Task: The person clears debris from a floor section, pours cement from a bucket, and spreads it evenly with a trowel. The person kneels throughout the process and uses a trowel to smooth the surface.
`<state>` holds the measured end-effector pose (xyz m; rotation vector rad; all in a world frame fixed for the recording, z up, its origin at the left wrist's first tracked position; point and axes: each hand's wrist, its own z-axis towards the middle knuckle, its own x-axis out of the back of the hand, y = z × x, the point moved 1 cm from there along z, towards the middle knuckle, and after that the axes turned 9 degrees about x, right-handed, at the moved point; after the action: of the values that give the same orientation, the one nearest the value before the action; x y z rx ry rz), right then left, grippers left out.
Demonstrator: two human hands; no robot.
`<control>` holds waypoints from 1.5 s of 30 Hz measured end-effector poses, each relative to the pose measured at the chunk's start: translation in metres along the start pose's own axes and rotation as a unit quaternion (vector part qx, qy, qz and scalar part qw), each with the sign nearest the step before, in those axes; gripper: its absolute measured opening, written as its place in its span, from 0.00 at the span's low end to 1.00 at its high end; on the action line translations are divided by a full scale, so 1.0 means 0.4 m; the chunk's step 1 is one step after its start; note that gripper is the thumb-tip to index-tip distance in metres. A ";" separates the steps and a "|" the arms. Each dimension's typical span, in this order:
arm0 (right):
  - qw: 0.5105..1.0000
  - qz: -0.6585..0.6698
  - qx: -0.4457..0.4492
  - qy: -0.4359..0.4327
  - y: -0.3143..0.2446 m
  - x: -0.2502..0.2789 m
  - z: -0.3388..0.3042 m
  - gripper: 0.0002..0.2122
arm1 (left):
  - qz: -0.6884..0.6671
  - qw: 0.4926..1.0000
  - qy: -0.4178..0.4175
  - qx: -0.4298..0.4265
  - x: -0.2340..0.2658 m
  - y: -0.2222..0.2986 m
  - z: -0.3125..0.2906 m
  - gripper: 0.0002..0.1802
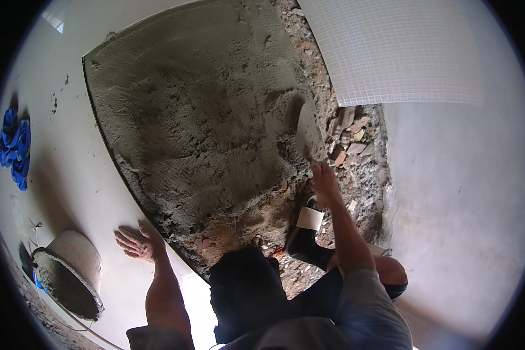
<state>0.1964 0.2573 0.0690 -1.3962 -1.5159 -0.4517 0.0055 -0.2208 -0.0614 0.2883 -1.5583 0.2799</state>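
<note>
A trowel (309,131) is gripped by the right hand (325,185), fingers (316,170) closed round the handle, which is hidden under them; the blade is pointed away from the person and laid on the right edge of the wet mortar bed (198,116). The left hand (139,242) is pressed flat on the pale tiled floor (70,163), fingers spread, just beside the lower left edge of the mortar, nothing held.

A bucket (70,274) is seen at lower left, near the left hand, its inside coated with grey mortar; how full cannot be told.

The mortar is bordered on the left by the curved tile edge and on the right by a strip of brick rubble (355,146). A white gridded tile sheet (396,49) is laid beyond the rubble at upper right. Smooth floor is open to the right. A blue cloth (14,146) is lying far left. A dark shoe (306,236) is planted on rubble below the right hand.
</note>
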 end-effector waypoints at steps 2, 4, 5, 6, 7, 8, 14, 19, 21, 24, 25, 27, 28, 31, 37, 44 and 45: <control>0.964 0.259 -0.058 -0.004 -0.024 -0.041 -0.081 0.16 | 0.001 1.000 -0.003 0.010 0.004 0.000 -0.002 0.43; 0.906 0.405 -0.118 0.029 -0.093 -0.090 -0.058 0.14 | -0.003 1.000 -0.008 0.015 0.007 0.004 0.000 0.43; 0.873 0.467 -0.133 0.046 -0.146 -0.118 -0.024 0.14 | 0.004 1.000 -0.001 0.009 0.008 0.006 0.000 0.43; 0.876 0.461 -0.137 0.047 -0.207 -0.153 0.010 0.14 | 0.000 1.000 -0.004 0.007 0.008 0.006 0.001 0.43; 0.877 0.461 -0.123 0.056 -0.272 -0.190 0.040 0.14 | -0.003 1.000 -0.001 0.004 0.008 0.006 0.000 0.43; 0.900 0.423 -0.100 0.010 -0.336 -0.219 0.072 0.20 | -0.005 1.000 0.005 0.000 0.008 0.005 0.000 0.43; 0.934 0.312 0.020 -0.175 -0.526 -0.295 -0.002 0.25 | -0.005 1.000 0.003 -0.014 0.014 0.005 -0.001 0.43; 0.906 0.415 -0.077 -0.003 -0.367 -0.217 -0.111 0.18 | 0.021 0.999 -0.022 0.015 0.024 0.014 0.000 0.44; 0.854 0.490 -0.159 0.078 -0.330 -0.212 -0.087 0.17 | 0.034 0.998 -0.040 0.027 0.028 0.017 0.002 0.45; 0.853 0.495 -0.150 0.065 -0.399 -0.263 -0.019 0.16 | 0.050 0.997 -0.057 0.034 0.034 0.019 0.005 0.45; 0.864 0.487 -0.122 0.041 -0.448 -0.286 -0.003 0.16 | 0.041 0.996 -0.064 0.037 0.036 0.020 0.004 0.45; 0.876 0.475 -0.073 -0.028 -0.572 -0.346 0.012 0.16 | 0.024 0.998 -0.059 0.029 0.045 0.020 0.004 0.45; 0.885 0.457 -0.055 -0.066 -0.625 -0.363 0.013 0.16 | 0.019 0.998 -0.056 0.030 0.049 0.020 0.003 0.44; 0.899 0.406 -0.006 -0.164 -0.725 -0.379 -0.010 0.18 | -0.005 0.997 -0.072 0.032 0.059 0.025 0.002 0.44; 0.901 0.428 -0.022 -0.070 -0.715 -0.336 -0.067 0.21 | -0.026 0.995 -0.088 0.045 0.068 0.026 0.011 0.46; 0.919 0.306 0.084 -0.232 -0.865 -0.477 -0.067 0.22 | -0.019 0.993 -0.106 0.049 0.069 0.027 0.010 0.45; 0.924 0.240 0.107 -0.279 -0.870 -0.489 -0.068 0.23 | -0.020 0.994 -0.101 0.047 0.069 0.027 0.011 0.45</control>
<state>-0.1364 0.0374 0.0352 -1.7308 -1.5183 0.4417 -0.0024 -0.2122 -0.0339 0.4329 -1.7391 0.3005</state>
